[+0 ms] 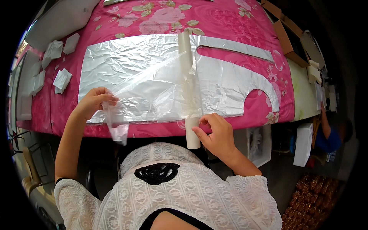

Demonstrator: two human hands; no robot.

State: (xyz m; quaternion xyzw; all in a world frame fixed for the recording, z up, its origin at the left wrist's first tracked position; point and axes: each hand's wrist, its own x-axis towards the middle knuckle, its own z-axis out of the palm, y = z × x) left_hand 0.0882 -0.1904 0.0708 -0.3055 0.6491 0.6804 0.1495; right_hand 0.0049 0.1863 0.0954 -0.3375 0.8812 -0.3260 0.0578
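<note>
My left hand [97, 101] is closed, pinching the edge of a clear plastic film [147, 84]. A loose end of the film hangs below that hand, past the table's front edge. The film stretches right to a roll on a pale tube [193, 134], which lies front to back and sticks out over the edge. My right hand [216, 132] is beside the near end of the tube, thumb and forefinger apart, the other fingers curled. Under the roll and film lies a wrinkled silvery sheet [226, 73], with a long strip and a curved cut-out at its right side.
A pink flowered cloth [161, 17] covers the table. Several folded silvery packets [62, 80] lie at left. At far right are open cardboard boxes [290, 44] and a person in blue [327, 142]. A white bin [260, 147] stands below the front edge.
</note>
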